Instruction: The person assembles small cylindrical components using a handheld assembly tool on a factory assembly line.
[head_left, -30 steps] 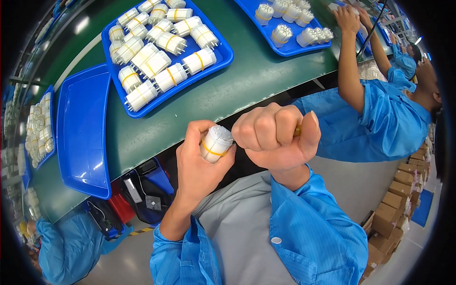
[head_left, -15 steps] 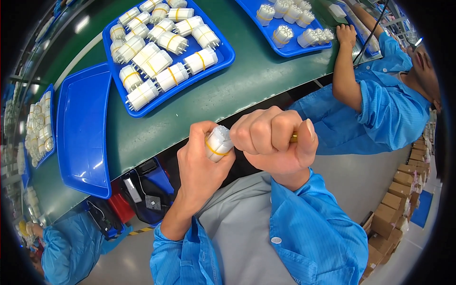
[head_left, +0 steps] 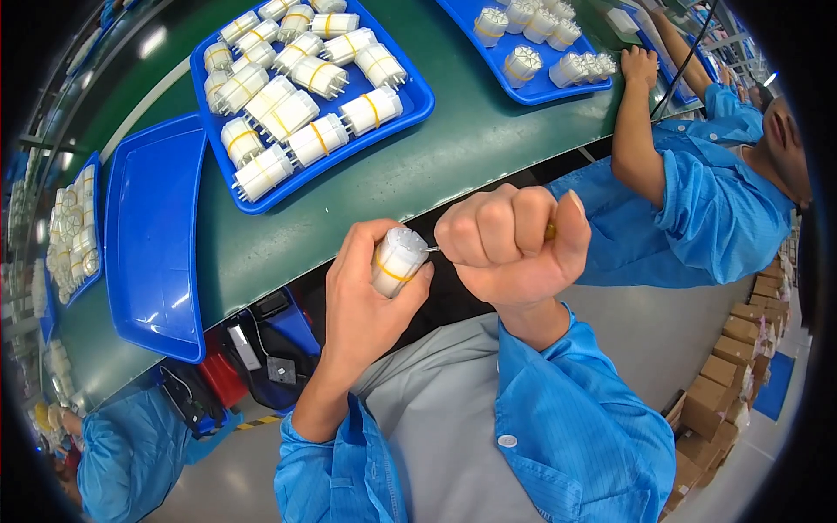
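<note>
"Along the left of the tabletop [head_left: 384,183], what is set out?"

"First a plain blue tray [head_left: 157,244]; next, a loaded tray [head_left: 415,87] bearing banded white cylinders [head_left: 289,118]."

"And nearer the body?"

"The left hand [head_left: 359,298] curls around a single white component [head_left: 398,260], held near the tabletop's edge with its pale end tilted upward. A yellow band [head_left: 390,271] circles it."

"What spans the space to its right?"

"A thin metal shaft [head_left: 432,249], beside the component's upper end; contact cannot be confirmed. It runs to the right hand [head_left: 513,237], a fist apparently closed on a yellow handle [head_left: 550,231], mostly hidden."

"How is such a step done well?"

"By judgement: brace the component firmly without squeezing it, align the shaft before applying force, work in small, controlled strokes, and guard the left thumb, which lies just below the shaft and could be caught by a slip."
</note>
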Tool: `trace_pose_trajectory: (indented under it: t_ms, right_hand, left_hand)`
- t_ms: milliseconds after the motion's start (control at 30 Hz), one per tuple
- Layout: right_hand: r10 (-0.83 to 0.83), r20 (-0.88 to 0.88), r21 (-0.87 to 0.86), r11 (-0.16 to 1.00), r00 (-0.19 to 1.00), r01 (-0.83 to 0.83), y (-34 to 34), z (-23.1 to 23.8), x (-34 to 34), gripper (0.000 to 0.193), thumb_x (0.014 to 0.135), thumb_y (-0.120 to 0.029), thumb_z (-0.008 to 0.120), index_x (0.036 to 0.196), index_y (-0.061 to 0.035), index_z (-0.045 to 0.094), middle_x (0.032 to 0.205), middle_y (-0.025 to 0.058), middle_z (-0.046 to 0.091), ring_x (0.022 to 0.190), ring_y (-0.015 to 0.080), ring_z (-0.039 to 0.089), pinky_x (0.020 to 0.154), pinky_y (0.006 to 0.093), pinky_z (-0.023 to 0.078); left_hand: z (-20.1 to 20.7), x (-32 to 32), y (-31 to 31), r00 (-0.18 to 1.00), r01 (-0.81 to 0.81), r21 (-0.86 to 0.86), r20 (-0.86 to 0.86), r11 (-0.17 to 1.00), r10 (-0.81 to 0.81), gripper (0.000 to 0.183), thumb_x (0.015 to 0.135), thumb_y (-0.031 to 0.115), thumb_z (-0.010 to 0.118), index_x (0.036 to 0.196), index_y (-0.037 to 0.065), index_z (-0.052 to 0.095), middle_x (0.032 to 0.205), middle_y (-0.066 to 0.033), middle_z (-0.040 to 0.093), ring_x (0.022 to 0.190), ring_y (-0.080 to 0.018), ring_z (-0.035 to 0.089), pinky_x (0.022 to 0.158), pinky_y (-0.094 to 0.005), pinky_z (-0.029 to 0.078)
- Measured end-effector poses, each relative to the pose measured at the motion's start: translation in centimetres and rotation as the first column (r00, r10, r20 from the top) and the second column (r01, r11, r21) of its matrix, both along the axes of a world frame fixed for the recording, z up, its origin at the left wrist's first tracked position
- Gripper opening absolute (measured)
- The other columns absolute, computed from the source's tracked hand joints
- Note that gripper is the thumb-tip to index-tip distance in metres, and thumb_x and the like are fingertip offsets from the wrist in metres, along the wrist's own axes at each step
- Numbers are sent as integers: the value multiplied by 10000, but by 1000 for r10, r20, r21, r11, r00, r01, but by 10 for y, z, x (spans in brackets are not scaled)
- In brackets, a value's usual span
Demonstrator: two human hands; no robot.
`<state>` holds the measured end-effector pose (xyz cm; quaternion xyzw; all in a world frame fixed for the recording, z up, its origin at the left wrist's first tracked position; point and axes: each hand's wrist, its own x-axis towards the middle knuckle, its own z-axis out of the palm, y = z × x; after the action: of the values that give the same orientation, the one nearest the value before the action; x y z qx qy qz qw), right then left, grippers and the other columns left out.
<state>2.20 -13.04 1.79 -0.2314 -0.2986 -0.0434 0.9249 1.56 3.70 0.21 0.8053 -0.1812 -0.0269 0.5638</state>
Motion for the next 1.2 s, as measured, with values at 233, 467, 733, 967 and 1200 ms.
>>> trace_pose_trajectory:
  t_ms: [233,467,733,967,1200]
  right_hand:
    - [-44,28,-60,997,999,45,8,3,-1,534,1025,-435,390,606,-112,318,529,2,346,500,130,234,506,320,244]
    - [-69,37,-97,993,997,72,12,4,1,530,1035,-404,390,601,-109,320,521,7,349,497,131,238,504,318,239]
    - [52,-116,-90,994,992,-62,9,-5,7,508,1057,-376,318,618,-120,325,541,-13,329,503,125,233,517,314,252]
    - [-47,32,-1,999,998,47,1,0,0,530,1041,-433,329,613,-120,327,534,-2,354,500,134,251,511,317,258]
    - [-63,26,-49,997,998,64,9,3,-1,547,1021,-437,395,589,-111,322,523,12,365,491,141,256,492,326,237]
  left_hand:
    - [7,-5,-8,994,-93,-55,-69,994,89,411,733,33,764,1069,33,527,879,-139,668,766,-257,694,691,-330,540]
    - [3,-4,-8,988,-123,47,105,991,117,418,712,10,754,1060,36,522,850,-164,663,737,-328,695,648,-375,548]
    - [-5,-2,-8,989,-114,137,115,984,98,438,721,18,751,1091,29,517,870,-178,657,758,-351,683,654,-398,537]
    - [-3,0,-1,1000,-9,-37,6,999,10,435,758,22,759,1119,21,516,927,-68,602,820,-123,576,744,-270,480]
    - [0,-4,-9,993,-113,-61,-21,992,112,422,721,13,770,1059,40,520,882,-130,657,760,-245,688,693,-328,543]
